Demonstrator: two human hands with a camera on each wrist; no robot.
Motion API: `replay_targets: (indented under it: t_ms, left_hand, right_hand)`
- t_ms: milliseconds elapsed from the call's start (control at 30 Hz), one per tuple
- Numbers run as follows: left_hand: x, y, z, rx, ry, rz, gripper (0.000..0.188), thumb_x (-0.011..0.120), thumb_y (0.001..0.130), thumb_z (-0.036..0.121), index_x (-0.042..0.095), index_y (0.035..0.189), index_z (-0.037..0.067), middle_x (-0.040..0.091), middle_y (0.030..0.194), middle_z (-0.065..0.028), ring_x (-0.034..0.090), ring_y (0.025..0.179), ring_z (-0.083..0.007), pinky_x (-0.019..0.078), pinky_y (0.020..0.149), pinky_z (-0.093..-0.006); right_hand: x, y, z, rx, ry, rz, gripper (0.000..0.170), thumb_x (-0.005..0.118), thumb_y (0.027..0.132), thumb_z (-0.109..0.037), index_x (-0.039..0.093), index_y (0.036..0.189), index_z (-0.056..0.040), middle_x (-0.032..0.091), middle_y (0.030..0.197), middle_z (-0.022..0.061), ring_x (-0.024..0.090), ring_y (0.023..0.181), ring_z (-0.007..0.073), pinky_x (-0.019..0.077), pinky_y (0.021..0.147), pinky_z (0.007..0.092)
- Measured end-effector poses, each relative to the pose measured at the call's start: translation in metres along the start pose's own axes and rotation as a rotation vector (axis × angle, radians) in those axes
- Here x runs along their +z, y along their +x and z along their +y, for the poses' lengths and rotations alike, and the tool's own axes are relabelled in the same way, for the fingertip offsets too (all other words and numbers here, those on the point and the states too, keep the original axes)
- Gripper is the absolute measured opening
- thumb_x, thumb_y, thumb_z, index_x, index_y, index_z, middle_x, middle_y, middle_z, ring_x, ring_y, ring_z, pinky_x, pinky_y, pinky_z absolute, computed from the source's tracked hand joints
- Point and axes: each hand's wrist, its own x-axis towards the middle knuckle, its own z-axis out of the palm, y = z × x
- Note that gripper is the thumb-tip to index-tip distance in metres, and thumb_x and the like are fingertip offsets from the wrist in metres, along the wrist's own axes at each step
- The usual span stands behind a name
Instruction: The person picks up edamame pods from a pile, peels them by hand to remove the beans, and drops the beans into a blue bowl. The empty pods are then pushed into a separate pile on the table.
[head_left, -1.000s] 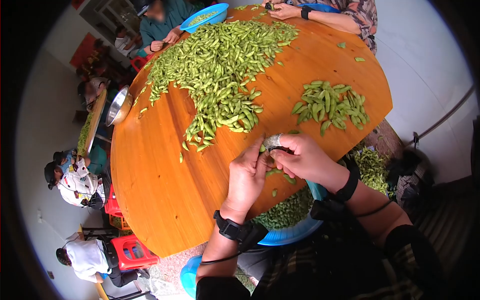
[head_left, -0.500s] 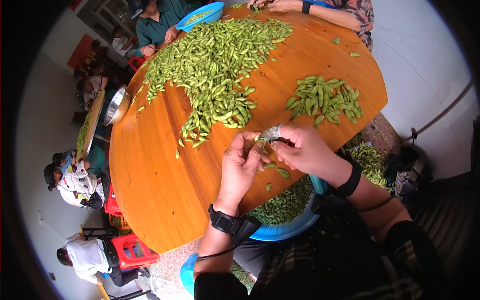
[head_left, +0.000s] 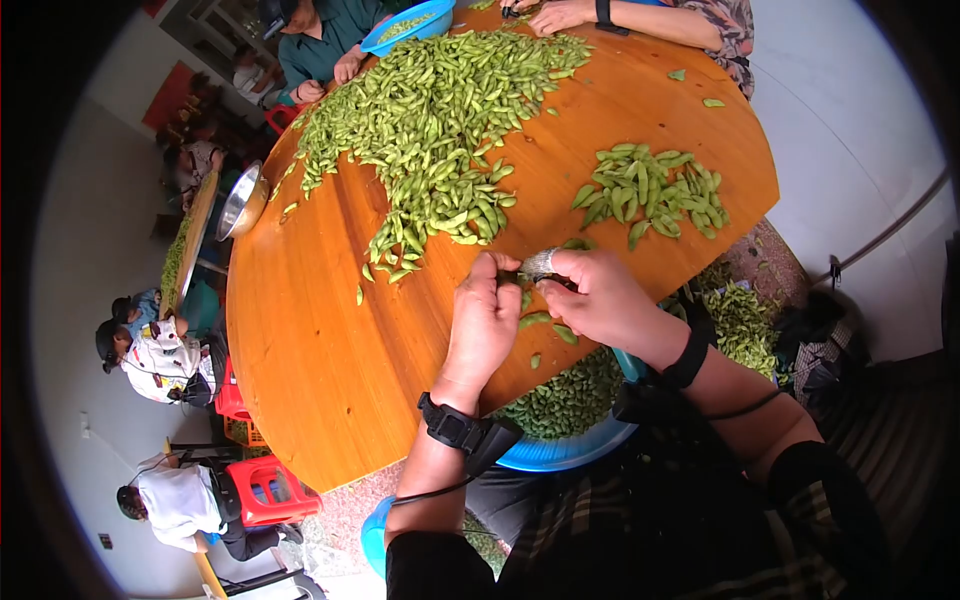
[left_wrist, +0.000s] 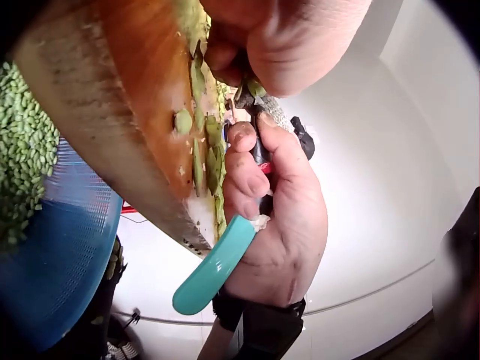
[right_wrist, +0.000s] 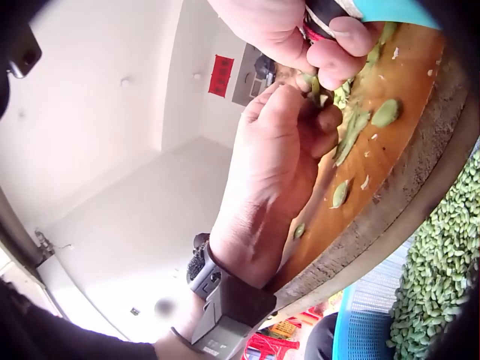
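Observation:
The left hand [head_left: 485, 325] pinches a green pod [right_wrist: 315, 84] between thumb and fingers, just above the wooden table. Close beside it, the right hand [head_left: 605, 305] has its fingers curled round a teal-handled tool [left_wrist: 217, 266], whose working end is hard to make out. A pale mesh-like wrap [head_left: 540, 262] covers a fingertip of the right hand, at the left hand's fingers. Loose pods [head_left: 565, 334] lie on the table below the hands. Under the table edge, a blue basin [head_left: 560, 455] holds shelled green beans [head_left: 565, 400].
A large pod heap [head_left: 430, 120] covers the table's far part, with a smaller pile [head_left: 650, 195] at the right. A metal bowl [head_left: 240, 200] stands at the left edge and a blue bowl [head_left: 425, 22] at the far edge. People sit around; more pods [head_left: 740, 325] lie below right.
Both hands stay close together at the table's near edge. The left hand's fingers have closed in, and the pod visible there half a second ago is now mostly hidden in the head view.

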Motion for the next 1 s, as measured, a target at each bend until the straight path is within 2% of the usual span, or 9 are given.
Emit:
replay_targets:
  t_ms: [33, 100, 133, 200, 400, 500, 700, 833, 1000]
  left_hand:
    - [0.000, 0.000, 0.000, 0.001, 0.000, -0.002, 0.016, 0.044, 0.089, -0.003, 0.055, 0.101, -0.001, 0.050, 0.066, 0.0024, 0.045, 0.059, -0.0043, 0.0404, 0.053, -0.0220]
    - [-0.003, 0.001, 0.001, -0.075, -0.026, -0.024, 0.017, 0.046, 0.085, -0.004, 0.056, 0.098, -0.003, 0.058, 0.071, -0.0142, 0.053, 0.056, -0.0189, 0.0458, 0.056, -0.0324]
    - [-0.002, 0.001, 0.000, -0.074, -0.025, -0.024, 0.017, 0.046, 0.085, -0.004, 0.056, 0.098, -0.003, 0.058, 0.071, -0.0142, 0.053, 0.056, -0.0189, 0.0458, 0.056, -0.0324]
    - [-0.001, 0.001, -0.004, 0.015, -0.018, -0.015, 0.018, 0.040, 0.091, -0.002, 0.056, 0.099, -0.001, 0.053, 0.073, -0.0008, 0.047, 0.061, -0.0044, 0.0409, 0.054, -0.0216]
    - [-0.007, 0.002, 0.002, -0.319, -0.536, -0.089, 0.022, 0.039, 0.092, -0.003, 0.058, 0.101, 0.002, 0.055, 0.078, -0.0019, 0.046, 0.058, -0.0055, 0.0376, 0.052, -0.0194]
    - [-0.016, 0.004, -0.001, -0.369, -0.750, -0.165, 0.018, 0.042, 0.096, 0.001, 0.058, 0.105, 0.001, 0.058, 0.085, -0.0035, 0.051, 0.059, -0.0070, 0.0417, 0.052, -0.0197]
    - [-0.013, 0.005, 0.009, -0.277, -0.788, -0.050, 0.021, 0.054, 0.097, 0.006, 0.058, 0.116, 0.000, 0.062, 0.091, -0.0029, 0.061, 0.066, -0.0091, 0.0512, 0.060, -0.0209]
    - [-0.015, 0.003, 0.003, -0.214, -0.869, -0.034, 0.023, 0.059, 0.093, 0.003, 0.059, 0.117, 0.002, 0.063, 0.092, 0.0015, 0.061, 0.065, -0.0069, 0.0485, 0.058, -0.0188]
    - [-0.013, 0.003, -0.002, -0.150, -0.981, -0.026, 0.021, 0.061, 0.090, -0.001, 0.064, 0.111, 0.003, 0.062, 0.092, -0.0001, 0.053, 0.073, -0.0060, 0.0440, 0.065, -0.0189]
  right_hand:
    - [0.000, 0.000, 0.001, 0.000, 0.001, 0.002, 0.011, 0.057, 0.085, -0.003, 0.062, 0.093, 0.0027, 0.051, 0.059, 0.0123, 0.048, 0.049, 0.0129, 0.0372, 0.047, 0.0320]
    - [-0.001, 0.001, 0.005, 0.036, -0.004, -0.043, 0.013, 0.056, 0.087, -0.003, 0.062, 0.097, 0.0021, 0.052, 0.059, 0.0079, 0.049, 0.048, 0.0100, 0.0383, 0.046, 0.0298]
    - [-0.001, 0.001, 0.005, 0.035, -0.003, -0.042, 0.013, 0.056, 0.087, -0.003, 0.062, 0.097, 0.0021, 0.052, 0.059, 0.0079, 0.049, 0.048, 0.0100, 0.0383, 0.046, 0.0298]
    - [-0.003, 0.001, 0.003, 0.185, 0.127, -0.090, 0.015, 0.054, 0.090, -0.004, 0.061, 0.102, 0.0014, 0.054, 0.060, 0.0034, 0.049, 0.048, 0.0077, 0.0400, 0.044, 0.0263]
    - [-0.009, 0.000, -0.006, 0.263, 0.246, -0.121, 0.016, 0.053, 0.091, -0.004, 0.060, 0.105, 0.0016, 0.055, 0.062, 0.0012, 0.050, 0.048, 0.0064, 0.0404, 0.043, 0.0236]
    - [-0.008, 0.000, -0.011, 0.196, 0.231, -0.085, 0.016, 0.054, 0.092, -0.005, 0.060, 0.105, 0.0015, 0.055, 0.062, 0.0011, 0.049, 0.047, 0.0060, 0.0399, 0.042, 0.0236]
    - [0.001, 0.000, -0.007, 0.098, 0.098, 0.014, 0.013, 0.060, 0.092, -0.012, 0.059, 0.095, 0.0000, 0.054, 0.060, 0.0000, 0.047, 0.044, 0.0055, 0.0384, 0.040, 0.0245]
    - [0.005, 0.005, -0.010, 0.246, 0.232, -0.017, 0.016, 0.065, 0.090, -0.017, 0.058, 0.087, -0.0019, 0.053, 0.059, -0.0007, 0.046, 0.045, 0.0049, 0.0350, 0.039, 0.0240]
    - [0.008, 0.008, -0.013, 0.276, 0.248, -0.044, 0.016, 0.065, 0.092, -0.020, 0.058, 0.093, -0.0067, 0.055, 0.067, -0.0037, 0.050, 0.055, 0.0018, 0.0344, 0.045, 0.0187]
